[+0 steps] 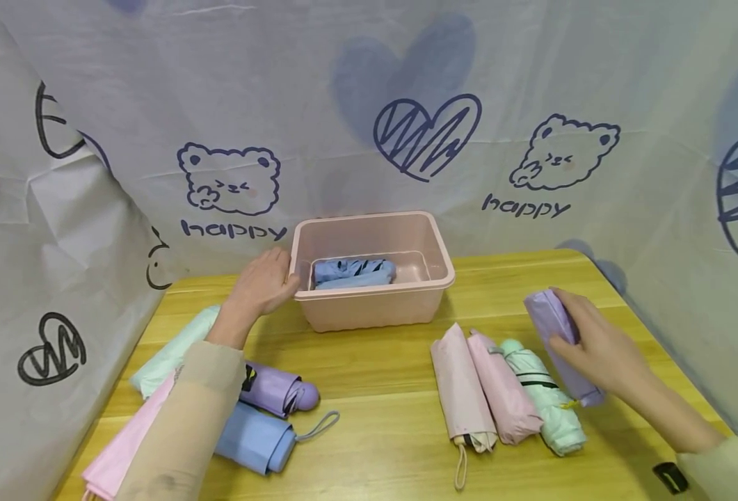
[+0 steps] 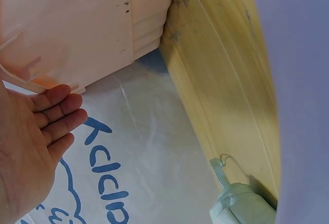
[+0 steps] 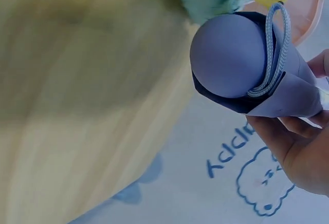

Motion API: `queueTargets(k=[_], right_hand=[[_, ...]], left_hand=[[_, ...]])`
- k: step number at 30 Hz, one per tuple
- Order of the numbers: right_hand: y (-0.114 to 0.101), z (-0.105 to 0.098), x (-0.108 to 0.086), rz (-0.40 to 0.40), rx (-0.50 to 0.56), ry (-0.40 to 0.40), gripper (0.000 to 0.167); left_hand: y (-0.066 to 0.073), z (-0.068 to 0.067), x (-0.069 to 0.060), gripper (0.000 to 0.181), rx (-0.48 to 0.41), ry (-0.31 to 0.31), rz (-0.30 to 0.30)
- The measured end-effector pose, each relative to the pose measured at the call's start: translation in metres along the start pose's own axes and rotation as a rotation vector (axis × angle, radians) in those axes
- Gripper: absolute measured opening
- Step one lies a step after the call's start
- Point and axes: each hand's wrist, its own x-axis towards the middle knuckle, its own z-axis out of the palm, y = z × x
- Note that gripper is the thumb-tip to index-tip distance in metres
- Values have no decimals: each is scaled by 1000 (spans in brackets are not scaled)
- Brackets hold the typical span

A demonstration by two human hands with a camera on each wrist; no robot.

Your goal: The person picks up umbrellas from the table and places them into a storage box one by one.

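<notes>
My right hand (image 1: 600, 341) holds a folded purple umbrella (image 1: 559, 341) just above the table at the right. Its rounded handle end and looped wrist cord show in the right wrist view. My left hand (image 1: 262, 282) touches the left rim of a pink plastic bin (image 1: 375, 306); its fingers (image 2: 64, 111) look fairly straight in the left wrist view. A folded blue umbrella (image 1: 356, 275) lies inside the bin. Beside the held umbrella are a mint umbrella (image 1: 547, 403), a pink umbrella (image 1: 503, 390) and a pale pink umbrella (image 1: 462, 390) on the table.
Under and around my left forearm lie another mint umbrella (image 1: 174, 355), a pink one (image 1: 131, 438), a purple one (image 1: 275, 386) and a blue one (image 1: 252, 435). A small black item (image 1: 670, 477) is near the right sleeve. Printed cloth (image 1: 343, 188) hangs behind the wooden table (image 1: 369, 362).
</notes>
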Motion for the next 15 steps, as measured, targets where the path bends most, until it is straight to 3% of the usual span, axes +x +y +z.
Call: queueTargets(k=[8,15], right_hand=[[-25,-2,32,-101,-61,118,76],[-46,-2,66,-242,-137,188,71]], left_hand=[[0,1,1,50,-3,0,-5],[0,0,0,51,2,-1,-7]])
